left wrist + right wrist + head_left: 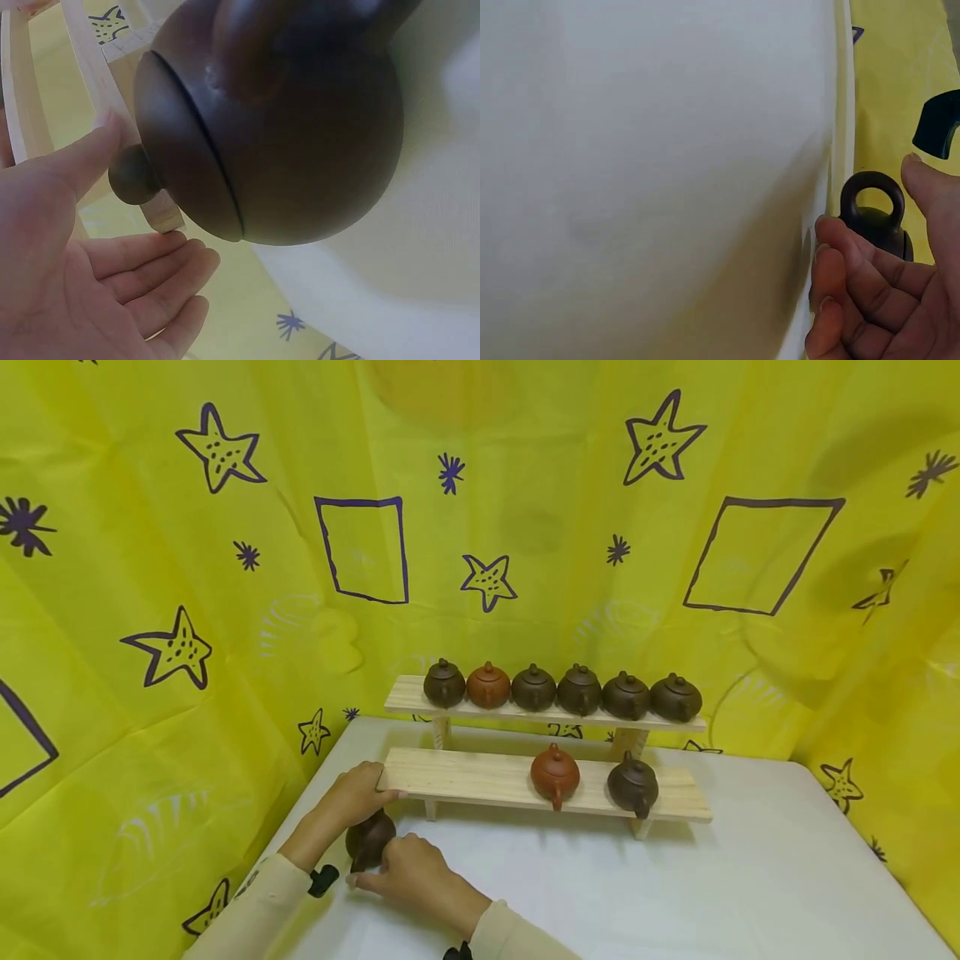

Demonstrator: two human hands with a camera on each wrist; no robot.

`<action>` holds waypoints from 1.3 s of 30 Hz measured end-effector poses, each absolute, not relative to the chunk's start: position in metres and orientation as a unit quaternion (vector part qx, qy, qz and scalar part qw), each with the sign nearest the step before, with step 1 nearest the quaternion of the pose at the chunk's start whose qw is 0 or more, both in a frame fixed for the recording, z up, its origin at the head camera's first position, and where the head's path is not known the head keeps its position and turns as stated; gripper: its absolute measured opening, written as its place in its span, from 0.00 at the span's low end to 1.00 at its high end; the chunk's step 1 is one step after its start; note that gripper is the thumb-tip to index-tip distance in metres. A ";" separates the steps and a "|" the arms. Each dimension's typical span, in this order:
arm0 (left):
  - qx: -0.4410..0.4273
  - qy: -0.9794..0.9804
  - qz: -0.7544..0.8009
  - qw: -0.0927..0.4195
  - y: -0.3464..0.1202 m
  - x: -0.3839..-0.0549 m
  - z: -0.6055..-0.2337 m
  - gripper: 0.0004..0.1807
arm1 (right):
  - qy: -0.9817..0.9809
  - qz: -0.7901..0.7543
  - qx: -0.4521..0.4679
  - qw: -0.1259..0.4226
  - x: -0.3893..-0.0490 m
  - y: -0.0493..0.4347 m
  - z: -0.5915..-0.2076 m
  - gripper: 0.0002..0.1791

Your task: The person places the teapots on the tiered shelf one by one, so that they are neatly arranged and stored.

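Note:
A dark brown teapot [371,837] is beside the left end of the lower wooden shelf [457,774]. Its lid and round knob [135,174] show in the left wrist view. My left hand [358,793] is at that shelf end, thumb along the front edge and fingers loosely extended, with the teapot below it. On the near side of the teapot is my right hand [420,870], thumb and fingers spread apart. Through that gap the teapot's loop handle [872,191] shows in the right wrist view, with the fingertips close to it.
The lower shelf also bears a reddish teapot [555,774] and a dark teapot [633,783]. Several teapots line the upper shelf [408,693], among them a reddish one [488,686]. A white table [750,877] lies under the stand, with a yellow patterned curtain [555,510] around it.

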State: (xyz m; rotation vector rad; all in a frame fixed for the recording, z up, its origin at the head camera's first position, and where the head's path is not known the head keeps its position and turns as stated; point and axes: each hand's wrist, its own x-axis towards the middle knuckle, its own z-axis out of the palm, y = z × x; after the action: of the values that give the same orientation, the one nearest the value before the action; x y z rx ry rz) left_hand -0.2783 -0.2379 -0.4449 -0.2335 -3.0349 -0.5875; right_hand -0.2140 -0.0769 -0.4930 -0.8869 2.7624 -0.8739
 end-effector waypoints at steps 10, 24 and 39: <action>-0.081 -0.978 -0.188 0.026 -0.237 -0.278 -0.443 0.29 | 0.912 -0.291 -0.285 0.040 -0.223 -0.076 -0.486 0.35; -0.076 -0.978 -0.192 0.023 -0.240 -0.278 -0.446 0.27 | 0.913 -0.311 -0.256 0.066 -0.217 -0.091 -0.492 0.37; -0.074 -0.979 -0.190 0.016 -0.239 -0.279 -0.446 0.32 | 0.925 -0.255 -0.283 0.023 -0.220 -0.075 -0.482 0.27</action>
State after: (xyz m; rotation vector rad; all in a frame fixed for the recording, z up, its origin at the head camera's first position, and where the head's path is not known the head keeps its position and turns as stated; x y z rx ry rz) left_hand -0.2792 -0.2394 -0.4464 -0.2290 -3.0453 -0.5903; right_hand -0.2201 -0.0751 -0.4819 -0.8746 2.8619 -0.7885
